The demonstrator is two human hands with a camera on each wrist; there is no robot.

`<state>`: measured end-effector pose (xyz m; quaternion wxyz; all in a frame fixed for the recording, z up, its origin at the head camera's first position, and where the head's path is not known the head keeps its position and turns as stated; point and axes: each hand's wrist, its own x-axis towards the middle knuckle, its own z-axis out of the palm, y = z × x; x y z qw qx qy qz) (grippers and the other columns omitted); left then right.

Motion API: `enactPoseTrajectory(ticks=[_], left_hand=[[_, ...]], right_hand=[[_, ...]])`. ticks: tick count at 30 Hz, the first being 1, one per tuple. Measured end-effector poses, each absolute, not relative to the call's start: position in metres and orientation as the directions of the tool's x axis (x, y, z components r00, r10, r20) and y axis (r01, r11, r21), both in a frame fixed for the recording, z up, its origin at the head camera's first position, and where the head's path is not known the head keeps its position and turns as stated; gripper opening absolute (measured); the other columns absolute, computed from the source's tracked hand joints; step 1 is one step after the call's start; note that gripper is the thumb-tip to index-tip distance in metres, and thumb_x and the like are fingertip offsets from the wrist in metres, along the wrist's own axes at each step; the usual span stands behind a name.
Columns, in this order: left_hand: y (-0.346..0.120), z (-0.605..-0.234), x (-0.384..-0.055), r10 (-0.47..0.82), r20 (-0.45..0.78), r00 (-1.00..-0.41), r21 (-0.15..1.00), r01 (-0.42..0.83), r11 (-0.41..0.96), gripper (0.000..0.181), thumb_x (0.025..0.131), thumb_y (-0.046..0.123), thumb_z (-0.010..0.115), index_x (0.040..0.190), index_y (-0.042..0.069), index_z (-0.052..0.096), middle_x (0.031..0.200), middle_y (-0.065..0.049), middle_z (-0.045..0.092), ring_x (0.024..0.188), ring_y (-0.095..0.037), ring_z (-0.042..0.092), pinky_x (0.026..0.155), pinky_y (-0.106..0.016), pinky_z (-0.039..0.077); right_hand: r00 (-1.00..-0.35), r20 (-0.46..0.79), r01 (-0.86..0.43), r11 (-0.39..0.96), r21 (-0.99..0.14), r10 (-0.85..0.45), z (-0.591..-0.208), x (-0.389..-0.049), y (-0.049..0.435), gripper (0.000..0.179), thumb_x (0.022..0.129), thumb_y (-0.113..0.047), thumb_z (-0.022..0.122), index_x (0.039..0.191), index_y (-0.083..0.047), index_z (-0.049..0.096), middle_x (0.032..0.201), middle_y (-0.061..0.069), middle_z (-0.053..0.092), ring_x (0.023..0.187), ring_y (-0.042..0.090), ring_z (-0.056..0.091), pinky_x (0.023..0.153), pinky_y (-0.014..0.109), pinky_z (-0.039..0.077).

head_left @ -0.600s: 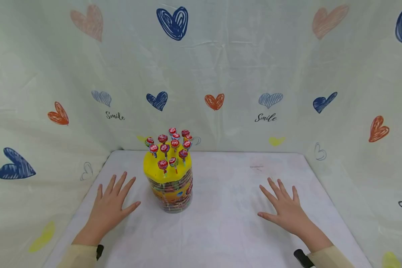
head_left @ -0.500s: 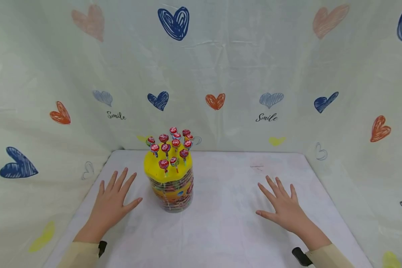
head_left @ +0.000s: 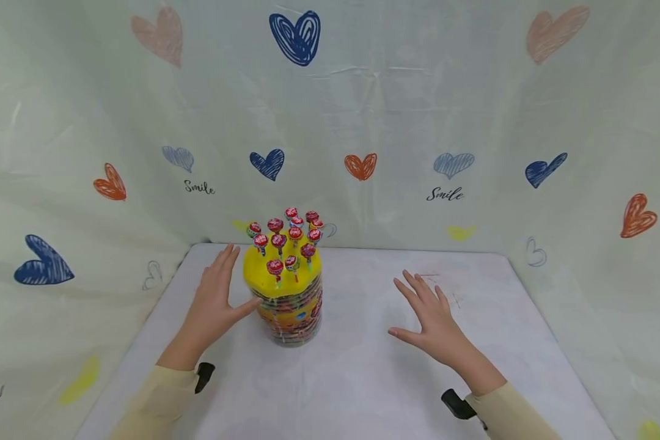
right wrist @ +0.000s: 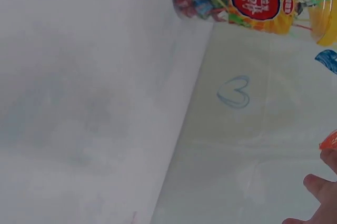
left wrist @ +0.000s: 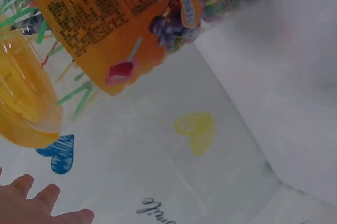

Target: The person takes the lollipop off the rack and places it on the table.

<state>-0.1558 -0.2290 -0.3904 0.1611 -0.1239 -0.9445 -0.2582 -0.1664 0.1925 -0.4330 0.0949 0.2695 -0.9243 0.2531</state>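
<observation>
A clear jar of lollipops [head_left: 290, 318] with a yellow lid [head_left: 261, 278] stands upright on the table, left of its middle. Several wrapped lollipops [head_left: 275, 267] stick up out of the lid. Close by the jar's left side is my left hand [head_left: 211, 305], fingers straight and thumb spread towards the jar; whether the thumb touches it I cannot tell. My right hand [head_left: 431, 324] hovers over the table to the right, fingers spread, apart from the jar and holding nothing. In the left wrist view the jar's orange label [left wrist: 116, 23] shows close up.
The white table [head_left: 357, 379] is bounded at the back and sides by a pale curtain [head_left: 390, 110] printed with hearts and "Smile". The table's back edge runs just behind the jar. A dark strap piece [head_left: 458, 404] sits at the right wrist.
My left hand has moved right and forward to the jar, turning side-on. The right hand has also shifted left and slightly forward. In the head view the scene has slid a little right.
</observation>
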Motion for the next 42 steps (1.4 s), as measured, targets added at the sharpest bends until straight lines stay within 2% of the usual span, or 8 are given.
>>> enactPoseTrajectory(ticks=[6, 9, 14, 17, 21, 25, 31, 42], left_hand=[[-0.216, -0.389, -0.167, 0.116, 0.354, -0.928, 0.559, 0.309, 0.770, 0.114, 0.077, 0.036, 0.082, 0.157, 0.010, 0.005, 0.162, -0.012, 0.005, 0.145, -0.038, 0.009, 0.110, -0.067, 0.016], [-0.212, -0.390, -0.171, 0.109, 0.353, -0.929, 0.598, 0.314, 0.738, 0.118, 0.074, 0.035, 0.084, 0.157, 0.012, 0.005, 0.163, -0.010, 0.003, 0.146, -0.038, 0.008, 0.110, -0.067, 0.017], [-0.205, -0.394, -0.179, 0.076, 0.331, -0.941, 0.667, 0.291, 0.686, 0.122, 0.071, 0.036, 0.087, 0.158, 0.016, 0.002, 0.162, -0.011, 0.003, 0.145, -0.038, 0.010, 0.110, -0.065, 0.018], [-0.200, -0.397, -0.185, 0.056, 0.321, -0.945, 0.718, 0.282, 0.636, 0.123, 0.071, 0.034, 0.088, 0.158, 0.019, 0.002, 0.161, -0.013, 0.006, 0.143, -0.037, 0.016, 0.111, -0.062, 0.023], [-0.195, -0.400, -0.189, 0.029, 0.303, -0.952, 0.779, 0.266, 0.568, 0.121, 0.071, 0.027, 0.088, 0.157, 0.023, 0.004, 0.158, -0.012, 0.012, 0.138, -0.034, 0.026, 0.109, -0.057, 0.030], [-0.193, -0.404, -0.190, 0.003, 0.288, -0.958, 0.824, 0.249, 0.509, 0.116, 0.072, 0.023, 0.088, 0.157, 0.023, 0.009, 0.157, -0.011, 0.015, 0.134, -0.033, 0.029, 0.109, -0.055, 0.032], [-0.192, -0.412, -0.189, -0.016, 0.288, -0.957, 0.867, 0.254, 0.428, 0.107, 0.075, 0.023, 0.086, 0.156, 0.023, 0.016, 0.157, -0.007, 0.015, 0.132, -0.032, 0.030, 0.110, -0.054, 0.031], [-0.190, -0.413, -0.187, -0.032, 0.299, -0.954, 0.869, 0.258, 0.422, 0.105, 0.077, 0.025, 0.084, 0.156, 0.023, 0.015, 0.158, -0.007, 0.011, 0.132, -0.031, 0.030, 0.108, -0.053, 0.035]], right_hand=[[-0.805, 0.386, -0.594, 0.595, -0.542, -0.451, -0.426, -0.172, 0.167, 0.084, 0.084, -0.038, 0.074, 0.153, -0.014, 0.031, 0.158, 0.007, 0.024, 0.142, 0.033, 0.022, 0.107, 0.069, 0.010], [-0.801, 0.398, -0.594, 0.515, -0.618, -0.447, -0.423, -0.174, 0.154, 0.082, 0.086, -0.036, 0.073, 0.153, -0.015, 0.031, 0.158, 0.005, 0.025, 0.143, 0.032, 0.022, 0.107, 0.068, 0.014], [-0.838, 0.357, -0.513, 0.375, -0.772, -0.413, -0.414, -0.179, 0.132, 0.080, 0.086, -0.030, 0.075, 0.153, -0.022, 0.031, 0.156, 0.002, 0.028, 0.143, 0.027, 0.023, 0.108, 0.066, 0.022], [-0.857, 0.338, -0.466, 0.305, -0.831, -0.389, -0.406, -0.182, 0.119, 0.079, 0.085, -0.028, 0.076, 0.151, -0.021, 0.035, 0.153, 0.001, 0.032, 0.142, 0.026, 0.025, 0.110, 0.064, 0.021], [-0.841, 0.382, -0.475, 0.185, -0.860, -0.382, -0.398, -0.189, 0.103, 0.073, 0.085, -0.024, 0.077, 0.147, -0.015, 0.041, 0.149, 0.003, 0.041, 0.139, 0.026, 0.032, 0.112, 0.059, 0.023], [-0.814, 0.436, -0.483, 0.030, -0.875, -0.385, -0.393, -0.198, 0.088, 0.068, 0.085, -0.016, 0.076, 0.144, -0.009, 0.044, 0.145, 0.008, 0.047, 0.134, 0.026, 0.039, 0.111, 0.054, 0.029], [-0.842, 0.411, -0.399, -0.111, -0.910, -0.350, -0.390, -0.212, 0.072, 0.061, 0.086, -0.008, 0.074, 0.140, -0.008, 0.047, 0.140, 0.010, 0.052, 0.128, 0.026, 0.045, 0.109, 0.051, 0.033], [-0.858, 0.373, -0.325, -0.189, -0.927, -0.354, -0.382, -0.243, 0.057, 0.055, 0.090, -0.003, 0.066, 0.141, -0.006, 0.046, 0.140, 0.013, 0.048, 0.129, 0.036, 0.041, 0.109, 0.053, 0.033]])
